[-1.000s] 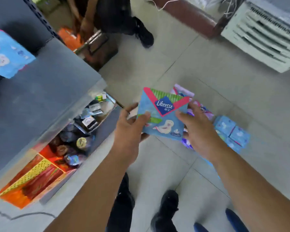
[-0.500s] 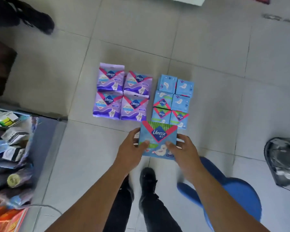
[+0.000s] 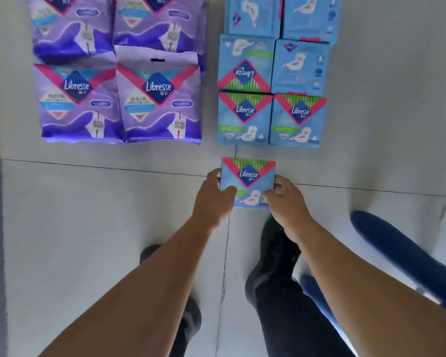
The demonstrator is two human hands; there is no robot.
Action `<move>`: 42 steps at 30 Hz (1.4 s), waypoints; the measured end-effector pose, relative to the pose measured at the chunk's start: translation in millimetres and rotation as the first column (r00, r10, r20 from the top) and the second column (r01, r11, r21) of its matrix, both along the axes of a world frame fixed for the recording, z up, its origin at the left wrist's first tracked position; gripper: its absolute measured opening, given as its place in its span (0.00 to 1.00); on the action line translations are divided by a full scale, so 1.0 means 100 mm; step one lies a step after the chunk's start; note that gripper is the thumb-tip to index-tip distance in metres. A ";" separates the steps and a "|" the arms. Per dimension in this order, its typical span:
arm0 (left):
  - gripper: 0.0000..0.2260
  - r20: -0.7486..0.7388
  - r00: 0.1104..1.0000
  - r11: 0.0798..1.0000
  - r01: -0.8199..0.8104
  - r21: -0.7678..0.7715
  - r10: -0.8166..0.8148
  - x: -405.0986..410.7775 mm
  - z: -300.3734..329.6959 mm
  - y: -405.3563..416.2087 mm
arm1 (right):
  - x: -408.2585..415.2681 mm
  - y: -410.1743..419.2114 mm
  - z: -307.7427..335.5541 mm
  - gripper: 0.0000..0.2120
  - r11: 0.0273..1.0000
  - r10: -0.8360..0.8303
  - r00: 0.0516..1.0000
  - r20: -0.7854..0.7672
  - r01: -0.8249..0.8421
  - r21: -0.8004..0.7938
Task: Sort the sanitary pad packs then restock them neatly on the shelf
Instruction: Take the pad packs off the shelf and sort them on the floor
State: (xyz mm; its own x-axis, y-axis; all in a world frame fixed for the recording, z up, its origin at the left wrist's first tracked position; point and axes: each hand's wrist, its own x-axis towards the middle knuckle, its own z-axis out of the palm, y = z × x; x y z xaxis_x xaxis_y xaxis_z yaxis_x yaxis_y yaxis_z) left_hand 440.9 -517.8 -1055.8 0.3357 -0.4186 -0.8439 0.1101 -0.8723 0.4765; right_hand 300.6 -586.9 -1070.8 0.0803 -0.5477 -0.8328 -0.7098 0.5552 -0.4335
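Blue pad pack, pink chevron and green stripes at top, "Libresse" logo upright, held just below the blue packs on the tiled floor. Left hand and right hand grip its opposite sides. Purple packs lie left.

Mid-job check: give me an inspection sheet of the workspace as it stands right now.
Surface: pale tiled floor with dark grout lines.
Job's things: four purple packs in a two-by-two block; six blue packs in two columns to their right, one upside down; held blue pack just below the left column.
Clutter: blue object at right, unclear.
Grippers: left hand and right hand grip the held pack's sides.
Cables: nothing seen.
Surroundings: the person's dark shoes; no shelf in view.
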 end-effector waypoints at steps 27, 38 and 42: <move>0.20 0.841 0.539 0.977 0.202 -0.069 -0.051 1.74 4.13 0.72 | 2.23 0.16 4.37 0.22 0.087 0.768 0.508 -0.391 -0.688 -0.721; 0.20 0.882 0.354 0.914 -0.364 -0.176 0.311 2.46 5.49 2.34 | 3.70 1.34 5.55 0.24 -0.231 0.932 0.136 -0.335 -0.490 -0.841; 0.20 0.881 0.287 0.823 -0.540 -0.176 0.376 2.70 5.56 3.12 | 4.09 2.02 5.62 0.23 -0.272 0.951 0.020 -0.309 -0.422 -0.865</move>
